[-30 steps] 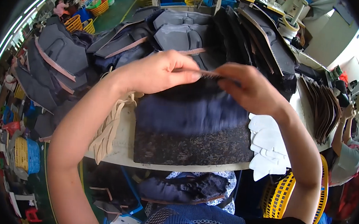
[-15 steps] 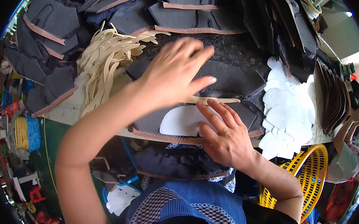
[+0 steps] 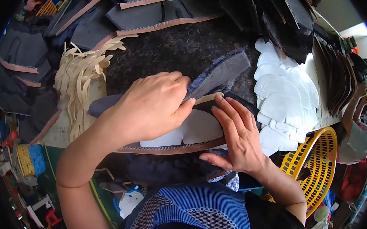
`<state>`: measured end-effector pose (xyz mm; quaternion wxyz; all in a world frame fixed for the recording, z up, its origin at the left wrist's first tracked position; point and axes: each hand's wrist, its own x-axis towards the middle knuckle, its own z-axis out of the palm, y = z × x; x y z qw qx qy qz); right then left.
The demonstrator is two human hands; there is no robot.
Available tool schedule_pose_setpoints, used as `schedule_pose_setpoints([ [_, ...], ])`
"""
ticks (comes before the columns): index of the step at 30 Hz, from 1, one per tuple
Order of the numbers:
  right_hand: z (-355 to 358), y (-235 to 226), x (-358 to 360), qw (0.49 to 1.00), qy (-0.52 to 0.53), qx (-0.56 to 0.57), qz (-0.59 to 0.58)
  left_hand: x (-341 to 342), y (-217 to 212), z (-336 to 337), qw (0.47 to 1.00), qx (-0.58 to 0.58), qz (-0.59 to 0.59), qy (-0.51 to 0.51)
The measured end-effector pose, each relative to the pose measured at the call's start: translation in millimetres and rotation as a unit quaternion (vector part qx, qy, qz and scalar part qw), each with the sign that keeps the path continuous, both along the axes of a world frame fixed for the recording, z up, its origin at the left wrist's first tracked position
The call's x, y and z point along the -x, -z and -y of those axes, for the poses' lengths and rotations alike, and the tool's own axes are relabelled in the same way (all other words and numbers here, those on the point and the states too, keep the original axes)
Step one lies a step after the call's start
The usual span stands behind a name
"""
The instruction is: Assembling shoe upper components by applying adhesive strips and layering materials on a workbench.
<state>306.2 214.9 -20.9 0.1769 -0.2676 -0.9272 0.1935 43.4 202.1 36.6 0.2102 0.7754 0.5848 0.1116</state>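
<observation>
Desk point(image 3: 162, 53): dark speckled top, heavily loaded. Stacks of dark cut panels with tan stitched edging point(image 3: 156, 10) cover the far edge and far-left corner; more dark panels stand fanned at the far-right corner.

Right edge: an overlapping spread of white cut stiffener pieces point(image 3: 287, 96), shingled from far to near. Just beyond them lies a fanned row of brown pieces point(image 3: 335, 78). Below the desk's near-right corner sits a yellow plastic basket point(image 3: 316, 166).

Left side: a loose heap of cream strips point(image 3: 81, 82), tangled, partly overhanging the pale left portion of the desk.

Near edge, centre: the work piece, a dark upper panel with tan zigzag edging point(image 3: 172, 148), lies flat with a white stiffener insert point(image 3: 199, 130) on top. A fleecy dark lining flap point(image 3: 222, 72) is lifted off it and angles up toward the far right.

Left hand point(image 3: 149, 110): closed on the lining flap, thumb beneath and fingers curled over its near end, peeling it back.

Right hand point(image 3: 237, 137): spread flat, gripping nothing, fingers pressing the panel and the right end of the insert.

A second person's arm point(image 3: 357, 99) shows at the far right, clear of the work.

Risks, as judged: the insert appears held only by finger pressure, so a pull on the flap could drag it out of register. The panel lies at the near edge and could slide off if the pressing hand lifts. Loose strips nearby could get caught under the flap.
</observation>
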Motion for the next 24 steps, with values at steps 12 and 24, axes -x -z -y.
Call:
schedule_pose_setpoints([
  [12, -12, -28, 5, 0.978, -0.026, 0.010, -0.206, -50, 36, 78, 0.962, -0.134, -0.231, 0.060],
  [24, -37, -33, 57, 0.823, 0.078, 0.563, 0.002, 107, -3, 69, 0.821, 0.238, 0.424, -0.300],
])
